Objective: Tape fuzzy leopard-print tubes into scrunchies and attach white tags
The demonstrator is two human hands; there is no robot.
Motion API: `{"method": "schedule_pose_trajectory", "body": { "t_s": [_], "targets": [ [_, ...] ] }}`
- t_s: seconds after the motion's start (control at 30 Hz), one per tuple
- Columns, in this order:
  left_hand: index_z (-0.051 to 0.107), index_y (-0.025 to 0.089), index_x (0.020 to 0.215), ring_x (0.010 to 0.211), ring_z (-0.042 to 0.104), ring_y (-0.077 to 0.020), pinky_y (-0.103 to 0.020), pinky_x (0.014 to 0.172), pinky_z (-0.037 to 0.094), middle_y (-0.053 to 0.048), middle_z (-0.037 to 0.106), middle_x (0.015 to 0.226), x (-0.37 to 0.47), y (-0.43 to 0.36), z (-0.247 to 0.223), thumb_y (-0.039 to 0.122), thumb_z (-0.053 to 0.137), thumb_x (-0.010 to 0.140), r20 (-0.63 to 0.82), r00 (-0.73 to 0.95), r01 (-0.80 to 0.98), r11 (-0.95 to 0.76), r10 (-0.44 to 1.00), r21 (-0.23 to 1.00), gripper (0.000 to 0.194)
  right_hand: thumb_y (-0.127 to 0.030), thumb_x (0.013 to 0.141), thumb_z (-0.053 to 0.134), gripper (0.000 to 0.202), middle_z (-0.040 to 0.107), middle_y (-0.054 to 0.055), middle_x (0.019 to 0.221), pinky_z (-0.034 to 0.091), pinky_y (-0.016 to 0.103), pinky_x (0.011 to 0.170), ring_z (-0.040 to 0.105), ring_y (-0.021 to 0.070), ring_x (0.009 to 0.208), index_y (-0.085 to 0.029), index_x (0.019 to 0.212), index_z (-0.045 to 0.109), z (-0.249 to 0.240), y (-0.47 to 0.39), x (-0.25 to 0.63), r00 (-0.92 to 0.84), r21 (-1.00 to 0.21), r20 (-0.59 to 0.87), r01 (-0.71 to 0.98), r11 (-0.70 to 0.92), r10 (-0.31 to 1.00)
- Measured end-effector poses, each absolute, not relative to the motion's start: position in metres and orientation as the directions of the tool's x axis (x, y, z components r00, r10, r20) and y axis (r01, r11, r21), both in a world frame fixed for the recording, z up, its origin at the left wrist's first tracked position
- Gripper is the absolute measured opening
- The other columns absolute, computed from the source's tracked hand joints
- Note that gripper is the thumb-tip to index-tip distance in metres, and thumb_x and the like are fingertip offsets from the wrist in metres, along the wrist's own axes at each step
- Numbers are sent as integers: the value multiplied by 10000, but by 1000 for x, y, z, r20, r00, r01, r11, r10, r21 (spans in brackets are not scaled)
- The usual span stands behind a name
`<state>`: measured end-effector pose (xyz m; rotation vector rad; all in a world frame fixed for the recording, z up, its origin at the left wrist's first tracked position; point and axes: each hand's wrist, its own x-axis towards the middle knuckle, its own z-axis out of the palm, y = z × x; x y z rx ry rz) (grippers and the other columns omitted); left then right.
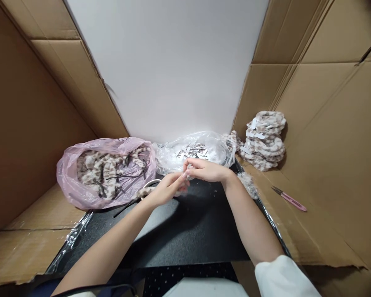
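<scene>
My left hand [168, 189] is closed near the middle of the black work surface. A spotted plush band [146, 192] with a white hoop [153, 182] and a dark strip [123, 209] shows behind its wrist and seems to run under the fingers. My right hand [202, 170] reaches in from the other side, its thumb and index finger pinched against the left fingertips. A small whitish bit shows between the fingertips, too small to name. Just behind both hands lies a clear plastic bag [163, 159] with many small white and dark tags [193, 151].
At the left, a pink plastic bag [71, 181] holds spotted plush pieces [100, 169] with dark strips. A stack of plush bands [264, 142] with white tags stands at the right. Pink thread snips [292, 201] lie on the cardboard, and fluff [247, 183] sits by the table's edge.
</scene>
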<state>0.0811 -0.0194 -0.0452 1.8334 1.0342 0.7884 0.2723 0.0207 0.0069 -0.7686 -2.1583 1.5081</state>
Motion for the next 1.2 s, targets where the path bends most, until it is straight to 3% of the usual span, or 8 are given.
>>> {"method": "schedule_pose_trajectory", "body": {
  "t_s": [0.1, 0.27, 0.43, 0.57, 0.67, 0.8, 0.93, 1.2],
  "targets": [
    [373, 197, 621, 499, 324, -106, -237, 483, 288, 38, 337, 551, 83, -13, -58, 579, 329, 918, 197, 371, 239, -298, 908, 924, 486, -288, 843, 552, 135, 317, -117, 531, 158, 185, 402, 226, 62, 424, -227, 895, 442, 12, 26, 294, -719, -981, 138, -7, 191, 681],
    [375, 190, 635, 566, 337, -118, -239, 529, 281, 27, 359, 593, 48, -15, -58, 505, 350, 932, 207, 339, 501, -362, 918, 786, 433, -315, 770, 638, 279, 239, -118, 541, 100, 205, 408, 131, 67, 415, -270, 854, 375, 23, 35, 349, -400, -938, 300, -290, 191, 866],
    [383, 186, 646, 552, 295, -108, -225, 501, 243, 37, 321, 599, 14, -15, -61, 547, 373, 908, 64, 357, 521, -256, 932, 814, 446, -359, 672, 705, 408, 178, -108, 526, 88, 229, 418, 69, 82, 430, -273, 773, 320, 21, 38, 389, -122, -917, 323, -285, 278, 939],
    [370, 192, 636, 509, 239, -92, -210, 453, 197, 52, 272, 580, -3, -9, -73, 596, 424, 869, -5, 328, 452, -152, 945, 879, 469, -435, 677, 687, 429, 152, -99, 528, 102, 234, 420, 69, 85, 431, -266, 736, 297, 12, 43, 411, -32, -929, 331, -189, 319, 943],
    [337, 199, 610, 492, 201, -83, -206, 440, 178, 60, 249, 576, -8, -5, -75, 634, 447, 836, 15, 288, 386, -131, 958, 913, 503, -377, 693, 685, 340, 203, -103, 511, 123, 225, 424, 117, 82, 422, -267, 777, 375, 9, 43, 417, -64, -938, 285, -222, 265, 956],
    [395, 185, 626, 522, 250, -93, -208, 470, 220, 53, 288, 591, -11, -6, -66, 595, 456, 855, 6, 299, 435, -142, 954, 889, 474, -290, 713, 682, 235, 340, -83, 520, 164, 206, 437, 244, 72, 432, -235, 848, 498, 14, 37, 410, -268, -978, 168, -164, 127, 949],
    [546, 157, 707, 596, 376, -121, -216, 538, 300, 24, 426, 628, -14, -12, -59, 532, 471, 868, -64, 361, 617, -187, 930, 765, 415, -264, 739, 674, 174, 395, -59, 561, 187, 195, 434, 306, 70, 464, -201, 838, 546, 20, 33, 396, -374, -988, 148, -88, 124, 916],
    [629, 160, 691, 604, 464, -158, -241, 565, 324, -16, 555, 628, -10, -24, -51, 492, 489, 840, -186, 399, 802, -244, 898, 544, 390, -291, 800, 639, 140, 416, -49, 600, 173, 197, 418, 303, 58, 472, -178, 847, 571, 29, 22, 377, -458, -988, 129, 18, 154, 880]
  ]
}}
